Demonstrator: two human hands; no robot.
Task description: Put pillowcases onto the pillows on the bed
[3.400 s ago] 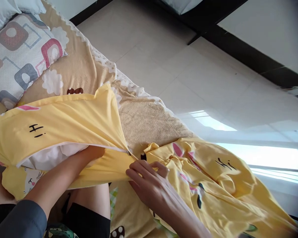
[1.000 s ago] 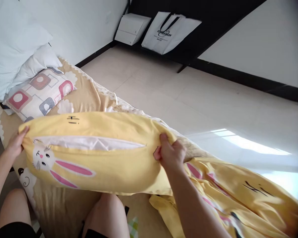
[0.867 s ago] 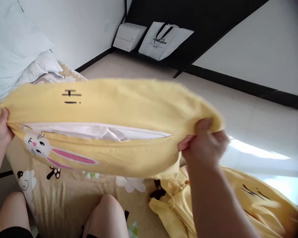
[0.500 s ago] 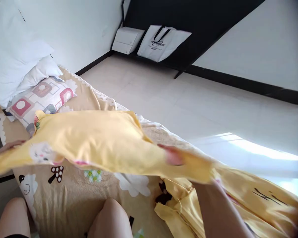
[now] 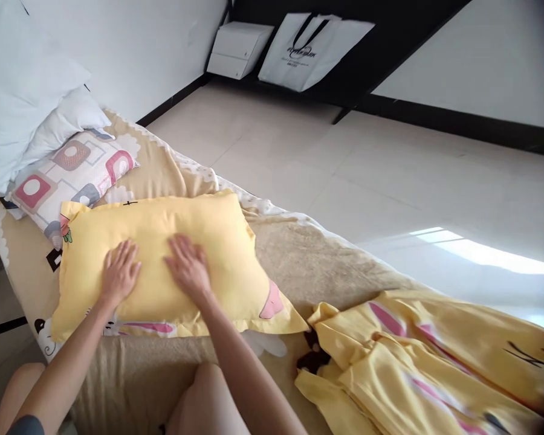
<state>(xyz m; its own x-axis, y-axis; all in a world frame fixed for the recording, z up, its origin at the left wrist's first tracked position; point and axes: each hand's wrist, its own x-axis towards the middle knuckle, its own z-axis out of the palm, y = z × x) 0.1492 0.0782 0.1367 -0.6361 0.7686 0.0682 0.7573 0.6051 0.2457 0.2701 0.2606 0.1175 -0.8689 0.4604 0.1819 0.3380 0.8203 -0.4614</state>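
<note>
A plump yellow pillow point(image 5: 152, 290) lies flat on the beige patterned blanket point(image 5: 294, 254) in front of me. Its flanged cover carries a rabbit print along the near edge and a pink patch at the right corner. My left hand point(image 5: 120, 272) presses palm down on the left half of its top, fingers stretched out. Right of it, my right hand point(image 5: 188, 263) rests on the pillow's middle, also flat with the fingers apart and slightly blurred. Neither hand grasps anything.
Crumpled yellow fabric point(image 5: 372, 350) with pink prints lies at the right. A pillow with pink and grey squares point(image 5: 72, 175) and white pillows point(image 5: 58, 121) sit at the far left. Beyond the bed, a white bag point(image 5: 308, 54) and a white box point(image 5: 238, 51) stand on a black shelf.
Both hands have let go of the pillow's near corners and moved inward onto its top. The pillow, lifted at its near edge before, now lies flat on the bed.
</note>
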